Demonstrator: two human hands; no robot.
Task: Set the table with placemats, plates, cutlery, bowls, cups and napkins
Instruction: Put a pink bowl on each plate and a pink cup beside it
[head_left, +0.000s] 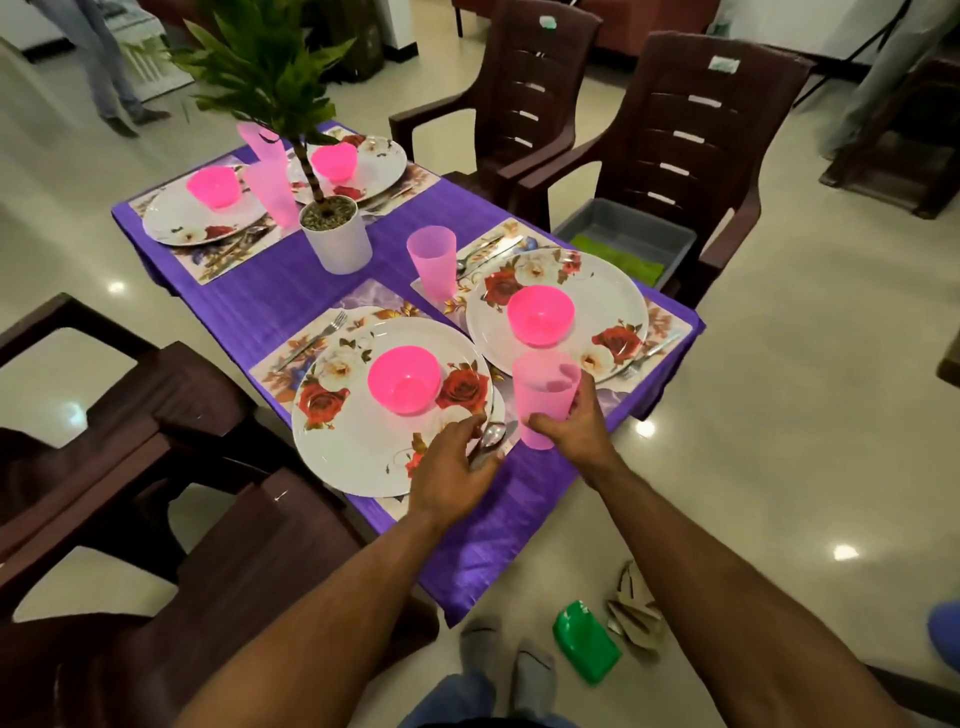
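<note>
Floor, nearest: a green plastic object (586, 644) and some folded paper (636, 608) lie by the person's socked feet.

Left hand (451, 462): fingers curled down at the near right rim of the near plate (353, 447), pinching a metal spoon (491, 439) that lies just off that rim. Fingertips touch the spoon; whether they also touch the plate I cannot tell.

Right hand (574, 421): wrapped round a pale pink cup (543, 397), thumb on one side, fingers on the other. The cup is upright, between the two near plates, close to the table's near right edge. Whether its base is on the cloth I cannot tell.

Near plate: floral, white, on a placemat (291, 358) at the near left corner; a bright pink bowl (405, 379) sits in the middle, a fork (317, 338) lies on the mat to its far left.

Second plate (613, 306), right edge: pink bowl (540, 314) on it, cutlery (483, 254) beyond on its mat, a second pink cup (431, 262) upright just beside.

Table (270, 301): purple cloth. White pot with a green plant (335, 236) near the centre.

Far end: two more plates with pink bowls (213, 187), and tall pink cups (272, 189) between them.

Beyond the right edge: brown chairs (670, 135), one carrying a grey bin (628, 239) with green cloth inside.
</note>
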